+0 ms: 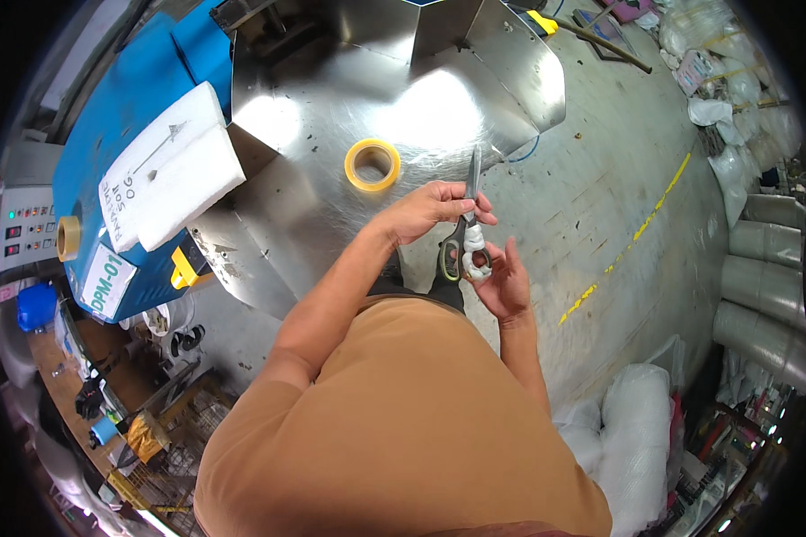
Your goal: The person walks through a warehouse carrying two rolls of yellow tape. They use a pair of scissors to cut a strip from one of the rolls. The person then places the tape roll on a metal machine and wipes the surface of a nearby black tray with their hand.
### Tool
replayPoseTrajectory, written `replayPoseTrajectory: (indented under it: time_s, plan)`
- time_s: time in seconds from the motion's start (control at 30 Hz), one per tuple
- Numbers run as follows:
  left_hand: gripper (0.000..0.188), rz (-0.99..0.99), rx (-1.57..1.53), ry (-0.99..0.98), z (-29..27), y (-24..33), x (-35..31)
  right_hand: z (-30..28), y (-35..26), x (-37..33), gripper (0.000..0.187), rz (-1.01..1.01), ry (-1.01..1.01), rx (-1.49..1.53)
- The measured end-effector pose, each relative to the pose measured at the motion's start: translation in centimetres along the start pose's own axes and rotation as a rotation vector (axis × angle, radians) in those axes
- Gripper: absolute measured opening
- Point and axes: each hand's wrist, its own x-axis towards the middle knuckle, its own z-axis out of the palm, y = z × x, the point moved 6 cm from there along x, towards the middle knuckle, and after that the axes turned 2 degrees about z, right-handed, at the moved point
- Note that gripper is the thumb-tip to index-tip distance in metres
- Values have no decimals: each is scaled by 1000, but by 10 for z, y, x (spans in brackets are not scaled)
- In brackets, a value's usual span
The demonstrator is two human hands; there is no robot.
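Observation:
A pair of scissors (454, 255) with dark handles points away from me, blades upward in the picture. White wrapping (474, 238) is wound around one of its handles. My left hand (427, 211) grips the scissors near the pivot, thumb on one side and fingers behind. My right hand (505, 285) lies just beside the wrapped handle loop, palm turned up and fingers apart; its fingertips seem to touch the loop, partly hidden behind it. A roll of yellowish clear tape (372, 166) rests on the shiny metal table (322, 210) ahead of my left hand.
Upright metal panels (519, 76) rim the table's far side. A blue machine (192, 54) stands left, with white foam pieces (170, 170) and another tape roll (68, 238). Wrapped rolls (766, 291) line the right. Bubble wrap (636, 438) stands at lower right.

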Motion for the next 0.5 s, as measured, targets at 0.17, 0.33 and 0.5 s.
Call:
replayPoseTrajectory:
  time_s: [0.17, 0.33, 0.5]
  plan:
    - [27, 7, -33, -78, 15, 3, -4, -10, 24, 0, 59, 74, -169, -72]
    - [26, -11, 266, -122, 20, 7, -5, -10, 30, -1, 67, 129, -211, -216]
    - [29, -43, 1043, 309, -42, 54, 11, -42, 31, 8, 71, 142, 0, -672]
